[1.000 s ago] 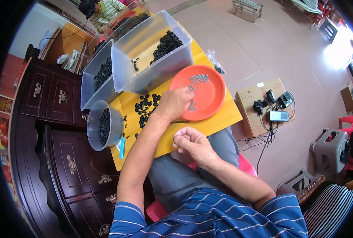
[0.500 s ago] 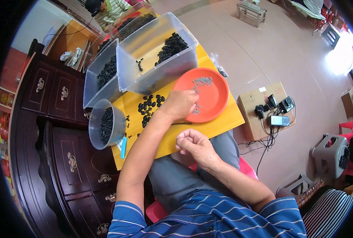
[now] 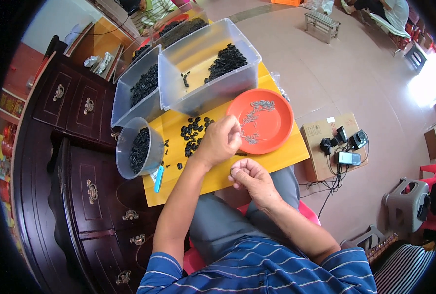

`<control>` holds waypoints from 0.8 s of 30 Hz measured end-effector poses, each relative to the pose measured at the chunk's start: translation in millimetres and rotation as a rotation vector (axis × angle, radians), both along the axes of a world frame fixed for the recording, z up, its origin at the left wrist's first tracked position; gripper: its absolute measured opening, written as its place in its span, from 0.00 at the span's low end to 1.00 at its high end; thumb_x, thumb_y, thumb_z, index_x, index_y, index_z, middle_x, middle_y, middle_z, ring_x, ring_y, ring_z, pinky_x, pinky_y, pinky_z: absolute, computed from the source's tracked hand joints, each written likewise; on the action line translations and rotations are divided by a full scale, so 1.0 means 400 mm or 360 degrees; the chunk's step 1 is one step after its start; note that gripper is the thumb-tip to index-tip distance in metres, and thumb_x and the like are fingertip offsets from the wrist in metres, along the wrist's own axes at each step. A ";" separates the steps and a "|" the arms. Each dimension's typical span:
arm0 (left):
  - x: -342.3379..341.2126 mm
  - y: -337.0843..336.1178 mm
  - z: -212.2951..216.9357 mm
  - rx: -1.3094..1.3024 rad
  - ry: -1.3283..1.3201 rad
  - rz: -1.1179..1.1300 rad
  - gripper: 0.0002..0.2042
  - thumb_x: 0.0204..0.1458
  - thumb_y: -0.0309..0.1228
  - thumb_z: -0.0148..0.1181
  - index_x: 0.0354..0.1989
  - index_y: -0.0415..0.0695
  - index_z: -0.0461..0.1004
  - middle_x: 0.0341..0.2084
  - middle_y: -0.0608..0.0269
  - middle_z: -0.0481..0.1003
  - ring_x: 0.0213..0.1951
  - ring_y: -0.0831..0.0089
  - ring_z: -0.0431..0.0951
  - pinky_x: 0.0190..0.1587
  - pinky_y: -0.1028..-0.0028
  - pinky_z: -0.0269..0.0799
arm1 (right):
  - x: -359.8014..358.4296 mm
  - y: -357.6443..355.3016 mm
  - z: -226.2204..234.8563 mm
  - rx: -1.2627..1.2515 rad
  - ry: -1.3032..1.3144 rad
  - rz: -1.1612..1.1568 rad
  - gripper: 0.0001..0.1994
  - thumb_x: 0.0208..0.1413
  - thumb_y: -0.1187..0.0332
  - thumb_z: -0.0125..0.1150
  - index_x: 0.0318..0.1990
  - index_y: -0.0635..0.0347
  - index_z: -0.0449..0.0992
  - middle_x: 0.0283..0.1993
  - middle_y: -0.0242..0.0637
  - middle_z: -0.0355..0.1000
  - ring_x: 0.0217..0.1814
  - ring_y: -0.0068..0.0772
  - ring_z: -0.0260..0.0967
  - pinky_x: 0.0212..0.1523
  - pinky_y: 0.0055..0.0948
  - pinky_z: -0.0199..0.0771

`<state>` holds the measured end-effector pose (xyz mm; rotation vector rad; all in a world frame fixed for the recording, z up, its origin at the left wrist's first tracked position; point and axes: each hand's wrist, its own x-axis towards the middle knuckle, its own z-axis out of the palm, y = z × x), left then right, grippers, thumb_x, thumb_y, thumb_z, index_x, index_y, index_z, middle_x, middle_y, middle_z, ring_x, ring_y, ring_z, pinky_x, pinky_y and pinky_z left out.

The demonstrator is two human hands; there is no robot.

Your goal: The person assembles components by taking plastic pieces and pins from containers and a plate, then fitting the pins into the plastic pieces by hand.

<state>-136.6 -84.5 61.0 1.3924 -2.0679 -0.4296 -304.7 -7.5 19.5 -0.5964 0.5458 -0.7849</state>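
Observation:
My left hand point(image 3: 220, 142) is closed, thumb and fingers together, above the left rim of an orange plastic dish point(image 3: 282, 132). Whatever it pinches is too small to make out. Loose thin grey metal pins point(image 3: 263, 106) lie scattered inside the dish. Closer to my lap, my right hand point(image 3: 254, 182) is curled with thumb against fingertips over the front edge of the yellow board point(image 3: 178, 190); its contents are hidden. Small oval black plastic parts point(image 3: 192, 128) lie loose on the board beside my left wrist.
Behind stand a large clear bin point(image 3: 183, 100) and a narrower clear bin point(image 3: 122, 117), both holding black parts. A round clear tub point(image 3: 121, 159) and a blue-handled tool point(image 3: 158, 179) are at left. On the right, a cardboard box point(image 3: 320, 164) carries electronics and cables. Dark drawers stand left.
My left hand has come away from the pins, back toward the dish's left rim, and its fingers are curled. My right hand stays closed near my lap. The whole view has shifted slightly.

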 end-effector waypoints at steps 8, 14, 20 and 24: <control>0.026 0.212 0.012 0.0214 0.0529 0.0189 0.06 0.49 0.15 0.58 0.33 0.39 0.73 0.27 0.65 0.74 0.25 0.80 0.72 0.29 0.77 0.69 | 0.002 -0.002 0.002 -0.0133 0.0108 -0.0079 0.06 0.67 0.71 0.58 0.46 0.61 0.71 0.38 0.30 0.74 0.38 0.16 0.70 0.41 0.19 0.71; 0.027 0.274 0.024 0.0385 0.0781 0.0357 0.13 0.49 0.14 0.59 0.43 0.39 0.71 0.31 0.66 0.75 0.32 0.83 0.74 0.34 0.80 0.71 | 0.009 0.011 0.000 -0.0231 0.0233 -0.0094 0.05 0.65 0.73 0.59 0.46 0.59 0.72 0.37 0.28 0.75 0.35 0.13 0.69 0.37 0.16 0.69; 0.025 0.285 0.026 0.0291 0.0587 0.0310 0.17 0.50 0.15 0.60 0.48 0.41 0.68 0.28 0.68 0.74 0.24 0.84 0.70 0.27 0.80 0.69 | 0.014 0.013 -0.005 -0.0322 0.0272 -0.0087 0.06 0.63 0.75 0.58 0.46 0.61 0.72 0.37 0.27 0.75 0.35 0.12 0.69 0.37 0.15 0.69; 0.019 0.284 0.029 0.0269 0.0539 0.0298 0.17 0.49 0.15 0.59 0.48 0.41 0.68 0.27 0.67 0.74 0.23 0.83 0.70 0.27 0.79 0.69 | 0.018 0.018 -0.008 -0.0389 0.0329 -0.0119 0.06 0.64 0.75 0.59 0.46 0.59 0.72 0.35 0.25 0.74 0.30 0.12 0.68 0.30 0.14 0.67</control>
